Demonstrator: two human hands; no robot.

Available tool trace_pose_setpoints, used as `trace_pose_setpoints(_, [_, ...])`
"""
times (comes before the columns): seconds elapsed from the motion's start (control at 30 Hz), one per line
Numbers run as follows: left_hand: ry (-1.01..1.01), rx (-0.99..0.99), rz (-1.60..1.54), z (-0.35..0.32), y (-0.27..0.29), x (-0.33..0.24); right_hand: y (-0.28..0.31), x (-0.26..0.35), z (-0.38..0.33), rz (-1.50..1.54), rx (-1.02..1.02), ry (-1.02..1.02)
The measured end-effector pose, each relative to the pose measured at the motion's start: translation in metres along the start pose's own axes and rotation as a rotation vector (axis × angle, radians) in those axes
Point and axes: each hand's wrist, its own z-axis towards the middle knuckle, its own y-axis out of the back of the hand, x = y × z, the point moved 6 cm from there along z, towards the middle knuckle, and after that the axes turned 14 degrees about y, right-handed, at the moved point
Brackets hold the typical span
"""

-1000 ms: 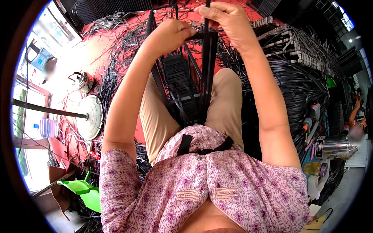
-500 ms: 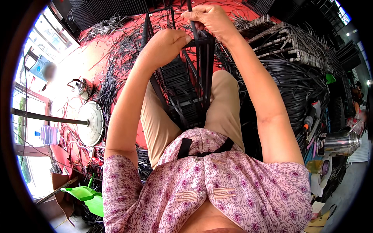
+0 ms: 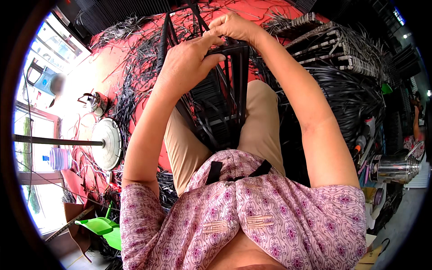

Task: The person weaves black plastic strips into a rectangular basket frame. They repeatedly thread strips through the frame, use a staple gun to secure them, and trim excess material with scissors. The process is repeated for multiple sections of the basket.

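A black frame (image 3: pixel 241 81) stands upright between my knees, its bars wound with flat black strip. Over the near top bar, my left hand (image 3: pixel 191 56) curls round the frame, thumb along the bar and forefinger reaching toward the other hand. Just beyond it, my right hand (image 3: pixel 234 29) pinches a flat black strip (image 3: pixel 198 15), which slants up and left from the fingertips. The two hands almost meet at the bar. Fingertips on the far side are partly hidden. Inside the frame, dark strips (image 3: pixel 209 96) hang down.
Loose black strips (image 3: pixel 139 54) litter the red floor (image 3: pixel 108 49). Woven panels (image 3: pixel 330 49) are stacked at right above a big strip bundle (image 3: pixel 333 94). A kettle (image 3: pixel 96 103), a round white base with a pole (image 3: pixel 107 144) and a green dustpan (image 3: pixel 96 225) are at left; a steel flask (image 3: pixel 391 168) is at right.
My right hand has come down and left toward the left hand. The strip, upright before, now slants up-left. My left hand has shifted slightly, its thumb now lower and apart from the forefinger.
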Motion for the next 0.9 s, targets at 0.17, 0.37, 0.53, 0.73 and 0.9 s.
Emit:
trace_pose_setpoints(0.17, [-0.047,-0.006,0.044,-0.002,-0.002,-0.008,-0.004,0.009,-0.008,0.073,-0.094,-0.052])
trace_pose_setpoints(0.37, [-0.149,0.036,0.043,0.002,-0.009,-0.003,0.002,-0.003,-0.007,-0.179,-0.124,-0.062])
trace_pose_setpoints(0.53, [-0.036,0.283,-0.057,0.017,-0.019,0.007,0.033,-0.013,-0.048,-0.228,-0.835,0.107])
trace_pose_setpoints(0.73, [0.247,0.747,-0.088,0.033,-0.035,0.021,-0.005,0.058,-0.147,-0.247,-1.072,0.343])
trace_pose_setpoints(0.9, [0.233,0.850,-0.135,0.038,-0.038,0.019,-0.072,0.098,-0.181,-0.774,-0.817,0.489])
